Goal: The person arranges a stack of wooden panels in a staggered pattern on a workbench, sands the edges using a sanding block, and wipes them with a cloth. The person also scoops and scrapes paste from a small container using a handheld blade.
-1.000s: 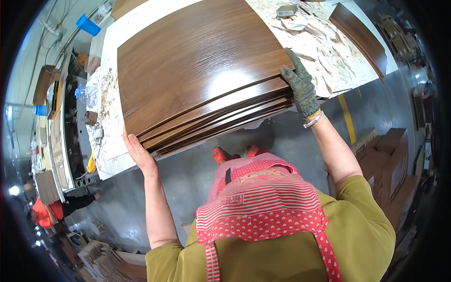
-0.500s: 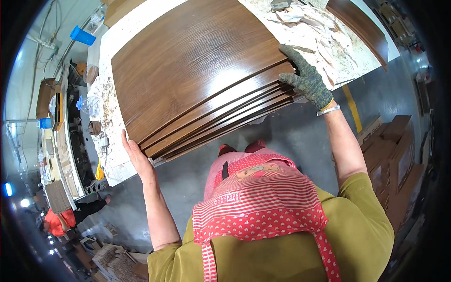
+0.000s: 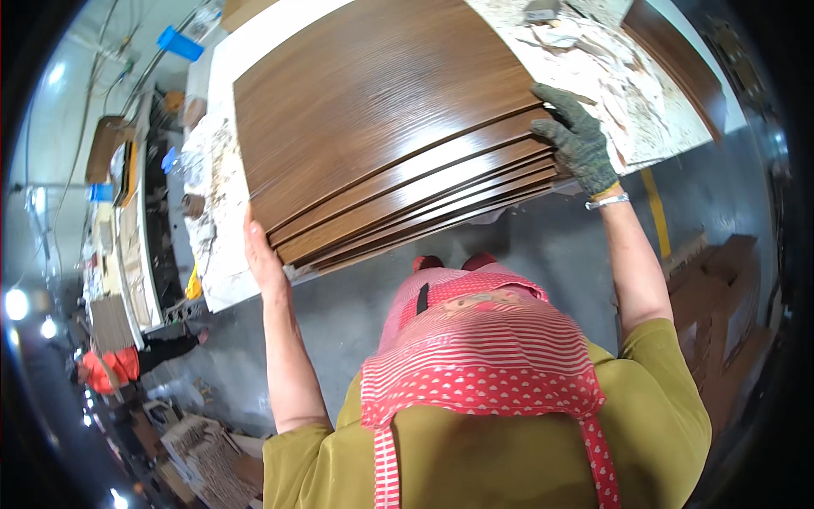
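A stack of glossy brown wood-grain panels (image 3: 381, 102) lies on the white-topped table, its front edges stepped back like a fan. My bare left hand (image 3: 266, 263) rests against the left side near the front corner, fingers stretched along the edges. On my right hand (image 3: 581, 140) is a dark grey-green knitted glove. Its thumb lies across the front edge and its fingers reach along the right side, closed round the corner of the upper panels. The undersides of the panels and some fingertips are hidden.
Crumpled pale wrapping (image 3: 585, 64) and a small grey block (image 3: 542, 10) lie right of the stack. Another brown panel (image 3: 678, 72) stands farther right. A blue cup (image 3: 180, 43) is at the far left. A person in orange (image 3: 110, 371) is in the left background.
The whole view has shifted slightly, so the table and stack appear farther right. Both hands keep their places at the stack's sides; the panels' fan looks nearly the same.
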`<control>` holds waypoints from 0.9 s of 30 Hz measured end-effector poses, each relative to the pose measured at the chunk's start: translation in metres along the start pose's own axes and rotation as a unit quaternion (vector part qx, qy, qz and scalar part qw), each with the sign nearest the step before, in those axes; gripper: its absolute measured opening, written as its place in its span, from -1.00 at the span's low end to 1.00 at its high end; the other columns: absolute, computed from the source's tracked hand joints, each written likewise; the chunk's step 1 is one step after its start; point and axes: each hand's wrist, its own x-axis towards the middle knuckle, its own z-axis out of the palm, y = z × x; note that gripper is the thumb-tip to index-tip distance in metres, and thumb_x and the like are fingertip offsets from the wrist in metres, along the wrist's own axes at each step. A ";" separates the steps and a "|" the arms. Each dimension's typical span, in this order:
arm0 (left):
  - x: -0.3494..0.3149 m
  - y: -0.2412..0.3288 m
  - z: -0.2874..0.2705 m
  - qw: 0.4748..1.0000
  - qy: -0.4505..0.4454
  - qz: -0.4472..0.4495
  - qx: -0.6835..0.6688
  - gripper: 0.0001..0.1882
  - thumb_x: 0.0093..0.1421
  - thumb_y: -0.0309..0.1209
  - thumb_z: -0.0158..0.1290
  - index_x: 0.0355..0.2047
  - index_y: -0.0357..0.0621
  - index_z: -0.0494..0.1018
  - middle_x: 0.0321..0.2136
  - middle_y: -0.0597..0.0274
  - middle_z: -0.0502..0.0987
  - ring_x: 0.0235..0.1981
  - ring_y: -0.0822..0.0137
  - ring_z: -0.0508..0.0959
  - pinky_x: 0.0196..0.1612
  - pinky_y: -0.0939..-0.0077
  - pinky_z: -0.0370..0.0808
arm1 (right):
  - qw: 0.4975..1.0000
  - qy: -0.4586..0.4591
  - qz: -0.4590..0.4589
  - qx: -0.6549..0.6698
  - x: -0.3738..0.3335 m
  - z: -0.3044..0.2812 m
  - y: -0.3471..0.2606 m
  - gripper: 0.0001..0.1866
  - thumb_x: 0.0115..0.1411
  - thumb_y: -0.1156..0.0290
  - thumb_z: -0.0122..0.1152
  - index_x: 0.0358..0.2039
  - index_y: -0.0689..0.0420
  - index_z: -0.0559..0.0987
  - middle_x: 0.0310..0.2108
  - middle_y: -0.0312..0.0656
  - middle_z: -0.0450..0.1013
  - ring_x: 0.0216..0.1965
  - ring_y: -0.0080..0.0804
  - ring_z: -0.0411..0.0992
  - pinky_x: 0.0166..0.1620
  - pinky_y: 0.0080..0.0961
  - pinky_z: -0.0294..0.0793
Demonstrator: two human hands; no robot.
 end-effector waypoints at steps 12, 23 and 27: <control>-0.055 -0.003 -0.023 0.983 -0.088 -0.135 -0.083 -0.27 0.26 -0.35 0.07 0.30 -0.47 0.03 0.28 -0.06 0.20 0.28 0.24 0.21 0.29 0.45 0.13 | 0.995 -0.036 0.096 0.005 -0.027 -0.002 0.032 -0.40 0.12 0.33 0.34 0.15 0.27 0.42 0.01 -0.07 0.50 -0.01 -0.38 0.45 0.08 -0.49 0.39; -0.047 0.004 -0.015 0.986 -0.049 -0.101 -0.122 -0.37 0.22 -0.43 0.12 0.25 -0.41 0.19 0.14 0.06 0.40 0.10 0.35 0.41 0.17 0.49 0.31 | 0.989 -0.014 0.138 0.051 -0.031 0.005 0.017 -0.42 0.16 0.33 0.32 0.14 0.32 0.41 -0.01 -0.09 0.49 -0.08 -0.48 0.43 0.02 -0.52 0.44; -0.053 -0.002 -0.022 0.975 -0.111 -0.124 -0.148 -0.43 0.24 -0.47 0.08 0.24 -0.34 0.23 0.10 0.13 0.44 0.07 0.39 0.43 0.14 0.55 0.33 | 0.991 -0.015 0.129 0.032 -0.033 0.007 0.020 -0.36 0.13 0.38 0.36 0.19 0.32 0.36 0.03 -0.09 0.46 -0.09 -0.47 0.44 0.01 -0.54 0.47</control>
